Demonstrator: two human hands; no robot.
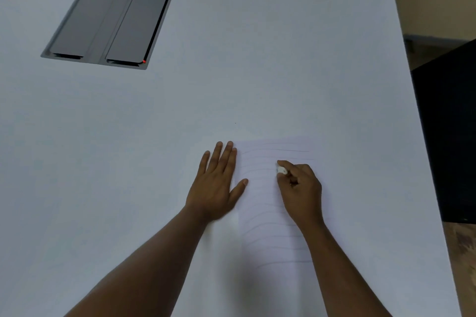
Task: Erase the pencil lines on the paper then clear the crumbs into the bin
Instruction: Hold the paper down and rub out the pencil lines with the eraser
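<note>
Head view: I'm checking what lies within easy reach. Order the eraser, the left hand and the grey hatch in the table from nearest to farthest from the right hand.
1. Eraser: pinched in the right hand, over the paper.
2. Left hand: flat at the paper's left edge.
3. Grey hatch: far left, set into the table.

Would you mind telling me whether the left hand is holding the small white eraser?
No, the left hand lies flat at the lined white paper's edge, while the right hand pinches the small white eraser.

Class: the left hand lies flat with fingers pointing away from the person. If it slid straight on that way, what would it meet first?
Probably nothing: beyond the left hand only bare table shows.
</note>
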